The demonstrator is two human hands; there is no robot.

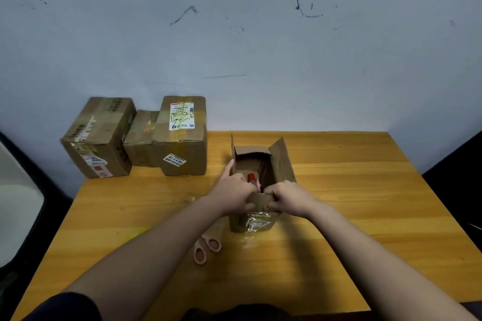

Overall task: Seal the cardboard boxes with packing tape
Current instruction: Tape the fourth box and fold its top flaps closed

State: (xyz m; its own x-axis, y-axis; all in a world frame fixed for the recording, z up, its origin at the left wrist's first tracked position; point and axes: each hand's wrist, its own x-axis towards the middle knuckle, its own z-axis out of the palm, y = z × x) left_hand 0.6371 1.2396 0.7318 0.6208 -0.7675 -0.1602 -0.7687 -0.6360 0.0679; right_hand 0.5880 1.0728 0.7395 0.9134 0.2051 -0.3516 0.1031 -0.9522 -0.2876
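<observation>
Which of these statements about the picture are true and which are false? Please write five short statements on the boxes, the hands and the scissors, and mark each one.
1. The open box near the hands has its flaps up. True.
2. Both the left hand and the right hand grip the near flap of that box. True.
3. The pink scissors lie inside the open box. False: they lie on the table, to the left of the box's near end.
4. Something with a red top shows inside the open box. True.
5. The closed boxes stand at the table's right edge. False: they stand at its far left corner.
</observation>
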